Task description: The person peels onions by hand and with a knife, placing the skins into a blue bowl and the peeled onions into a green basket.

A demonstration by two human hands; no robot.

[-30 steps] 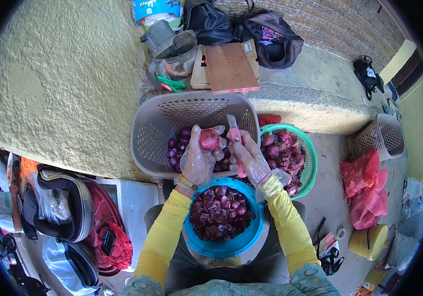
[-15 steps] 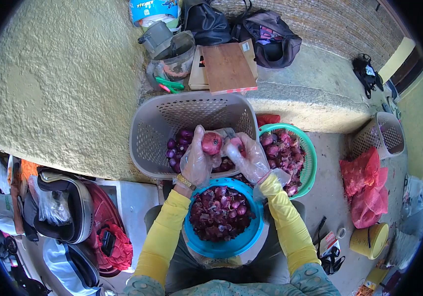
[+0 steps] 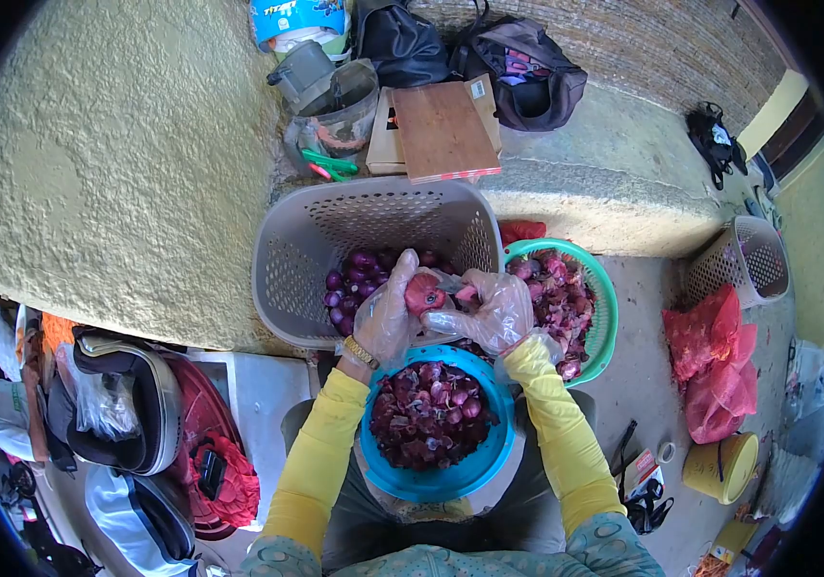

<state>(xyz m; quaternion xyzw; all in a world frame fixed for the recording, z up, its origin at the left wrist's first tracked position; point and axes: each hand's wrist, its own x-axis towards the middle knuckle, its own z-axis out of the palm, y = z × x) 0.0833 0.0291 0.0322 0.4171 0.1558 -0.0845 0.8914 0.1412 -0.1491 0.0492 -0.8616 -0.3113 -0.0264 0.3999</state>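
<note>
While the clear-gloved left hand (image 3: 380,314) clamps its fingers round a globe-shaped reddish onion (image 3: 424,294), seemingly to steady it, the right hand (image 3: 498,315) closes its fingers on a mostly hidden pink tool (image 3: 468,294) at three o'clock. Below lies a perforated grey plastic basket (image 3: 282,240), probably catching drops; a round blue plastic basin (image 3: 436,487) at six o'clock and a round green plastic basket (image 3: 609,317) beyond three sit handy.
</note>
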